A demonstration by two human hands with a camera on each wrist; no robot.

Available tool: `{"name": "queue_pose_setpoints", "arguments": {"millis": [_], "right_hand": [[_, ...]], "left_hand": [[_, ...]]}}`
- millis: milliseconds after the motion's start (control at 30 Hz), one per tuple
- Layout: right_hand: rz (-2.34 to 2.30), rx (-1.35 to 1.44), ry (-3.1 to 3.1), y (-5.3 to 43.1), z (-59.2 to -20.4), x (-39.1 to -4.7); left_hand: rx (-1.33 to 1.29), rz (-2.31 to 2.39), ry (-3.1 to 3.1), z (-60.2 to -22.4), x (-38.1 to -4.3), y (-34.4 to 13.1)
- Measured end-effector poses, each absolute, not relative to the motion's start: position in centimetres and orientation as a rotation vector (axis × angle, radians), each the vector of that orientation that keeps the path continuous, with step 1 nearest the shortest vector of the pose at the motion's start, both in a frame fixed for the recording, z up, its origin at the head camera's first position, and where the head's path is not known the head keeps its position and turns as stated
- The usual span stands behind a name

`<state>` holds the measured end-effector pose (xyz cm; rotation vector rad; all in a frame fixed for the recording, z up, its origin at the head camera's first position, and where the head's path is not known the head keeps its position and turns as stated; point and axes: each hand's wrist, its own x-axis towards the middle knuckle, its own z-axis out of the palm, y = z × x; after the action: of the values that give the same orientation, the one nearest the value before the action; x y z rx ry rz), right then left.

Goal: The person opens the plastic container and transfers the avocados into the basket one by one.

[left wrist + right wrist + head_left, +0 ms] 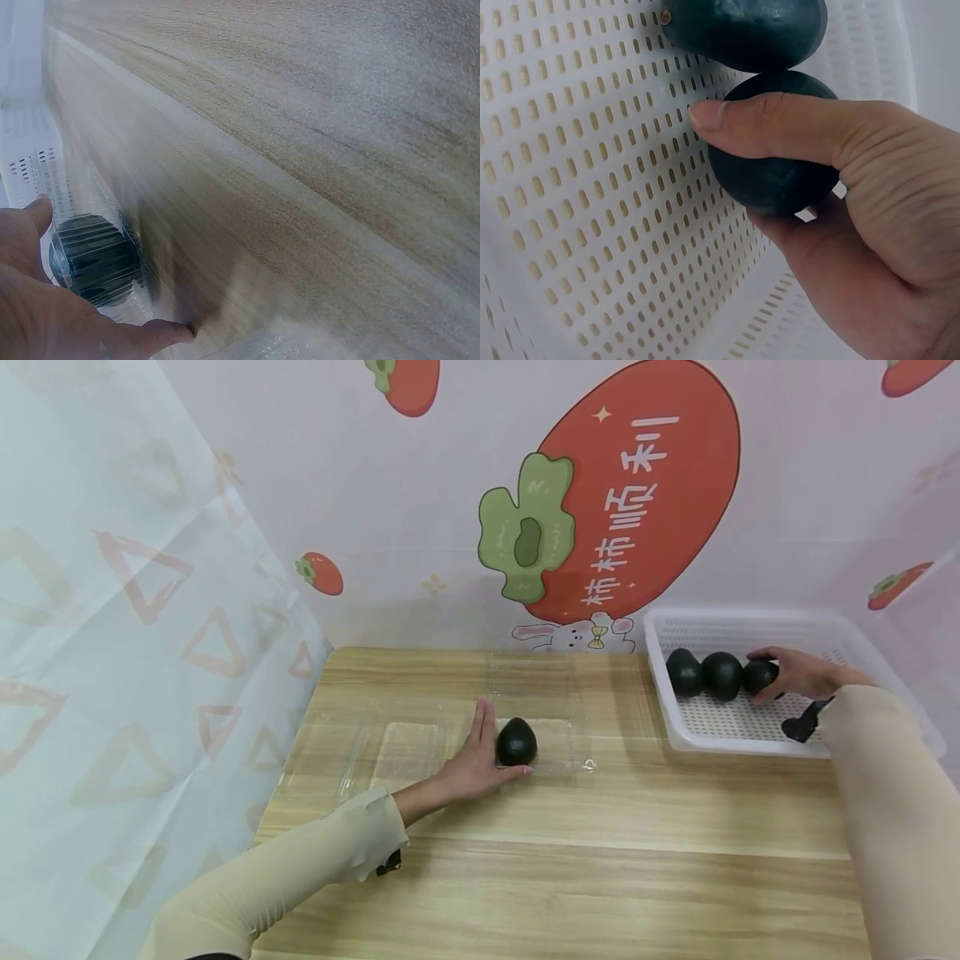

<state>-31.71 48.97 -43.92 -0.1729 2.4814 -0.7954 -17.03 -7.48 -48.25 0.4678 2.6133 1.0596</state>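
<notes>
A dark green avocado (517,742) sits in a clear plastic container (557,737) on the wooden table. Beside it, my left hand (471,768) rests at the container's near left side, with thumb and fingers extended around that end. Through the plastic, the left wrist view shows the same avocado (97,259) between thumb and fingers. At the right, my right hand (804,675) reaches into a white perforated basket (757,727) and grips an avocado (780,184), thumb across its top. Two more avocados, one in the middle (722,676) and one at the left (684,673), lie in a row beside it.
Another clear container (408,752) lies left of my left hand, its outline faint. A transparent lid (528,675) extends behind the container holding the avocado. The basket stands at the table's back right, and a printed cloth (420,502) hangs behind the table (600,877).
</notes>
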Motion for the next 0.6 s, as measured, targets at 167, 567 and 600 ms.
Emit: {"name": "queue_pose_setpoints", "arguments": {"millis": [167,567,600], "right_hand": [[-0.777,-0.183,2.482,48.93,-44.05,-31.74],[-0.741,-0.179,2.512,48.74,-43.78,-31.69],[-0.749,-0.18,2.508,48.74,-43.75,-31.73]], "left_hand": [[0.465,1.059,2.617,-48.36,-17.05,-7.46],[0.465,1.051,2.619,-48.36,-17.06,-7.44],[0.463,1.05,2.618,-48.32,-17.04,-7.44]]}}
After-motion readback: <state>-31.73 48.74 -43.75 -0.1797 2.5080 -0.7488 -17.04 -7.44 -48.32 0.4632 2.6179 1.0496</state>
